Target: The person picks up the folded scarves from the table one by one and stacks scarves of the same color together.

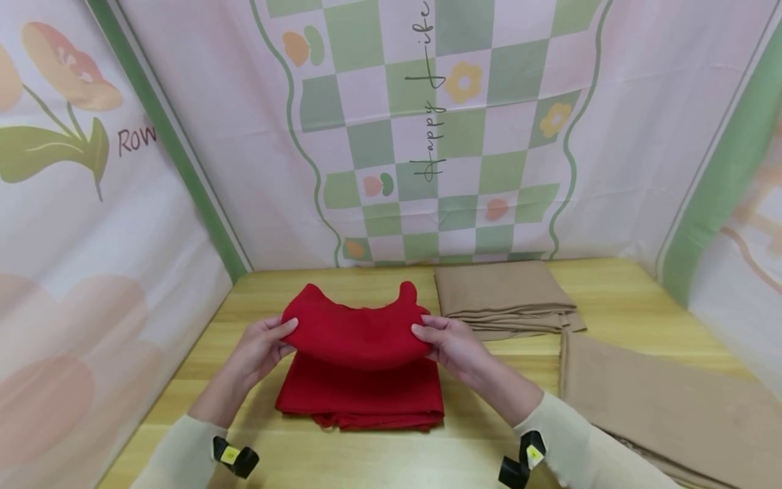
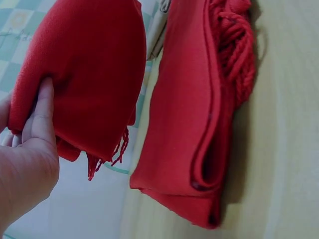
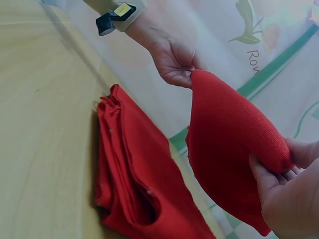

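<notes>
A red fringed scarf (image 1: 360, 333) is held up by its two sides above the table. My left hand (image 1: 264, 345) pinches its left side, thumb on top. At the right side my right hand (image 1: 455, 345) pinches it the same way. Below the raised part lies a folded stack of red cloth (image 1: 366, 394); whether the two are one piece is hidden in the head view. The left wrist view shows thin tassels hanging from the lifted scarf (image 2: 94, 94) and thick twisted fringe on the folded red cloth (image 2: 184, 124). In the right wrist view, layered folds show in the red stack (image 3: 144, 174).
On the wooden table (image 1: 366, 462), a folded tan cloth (image 1: 501, 288) lies at the back right. A second tan cloth (image 1: 672, 401) is spread nearer, beyond my right forearm. Printed curtains (image 1: 342, 102) close in the back and both sides.
</notes>
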`<state>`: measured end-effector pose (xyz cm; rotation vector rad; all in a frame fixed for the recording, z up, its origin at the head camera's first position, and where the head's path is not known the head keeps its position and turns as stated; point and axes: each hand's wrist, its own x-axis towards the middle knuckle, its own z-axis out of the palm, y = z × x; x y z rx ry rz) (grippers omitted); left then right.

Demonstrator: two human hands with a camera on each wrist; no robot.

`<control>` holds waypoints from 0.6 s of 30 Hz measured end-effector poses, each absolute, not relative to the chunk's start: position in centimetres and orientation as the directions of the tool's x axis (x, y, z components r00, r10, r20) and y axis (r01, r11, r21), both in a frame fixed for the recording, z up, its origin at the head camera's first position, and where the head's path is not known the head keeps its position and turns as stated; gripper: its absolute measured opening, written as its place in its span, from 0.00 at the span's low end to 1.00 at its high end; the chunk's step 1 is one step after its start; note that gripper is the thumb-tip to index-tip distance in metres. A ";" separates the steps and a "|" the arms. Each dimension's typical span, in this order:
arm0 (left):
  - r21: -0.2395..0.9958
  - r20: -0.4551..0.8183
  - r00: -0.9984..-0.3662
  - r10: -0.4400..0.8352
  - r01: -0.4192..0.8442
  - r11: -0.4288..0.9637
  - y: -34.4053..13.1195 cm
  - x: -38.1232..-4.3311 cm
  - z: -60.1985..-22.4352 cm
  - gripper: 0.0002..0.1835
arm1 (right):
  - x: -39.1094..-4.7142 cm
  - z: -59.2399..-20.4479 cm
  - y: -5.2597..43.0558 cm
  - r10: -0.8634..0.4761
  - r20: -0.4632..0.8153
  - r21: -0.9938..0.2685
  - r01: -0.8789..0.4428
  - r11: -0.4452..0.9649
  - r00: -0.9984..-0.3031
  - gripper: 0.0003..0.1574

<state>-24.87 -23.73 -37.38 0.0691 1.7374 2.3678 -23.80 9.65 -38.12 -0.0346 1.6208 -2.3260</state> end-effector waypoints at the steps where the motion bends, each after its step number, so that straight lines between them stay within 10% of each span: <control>1: 0.949 -0.083 -0.978 0.191 -0.136 -0.283 -23.8 -24.8 -37.5 0.14 | -23.7 -38.2 9.6 -0.262 -0.153 -0.921 0.233 -0.312 -0.953 0.24; 18: 0.947 -0.126 -0.972 0.198 -0.178 -0.268 -24.0 -24.0 -39.2 0.13 | -22.6 -40.1 9.6 -0.234 -0.172 -0.945 0.227 -0.234 -0.957 0.31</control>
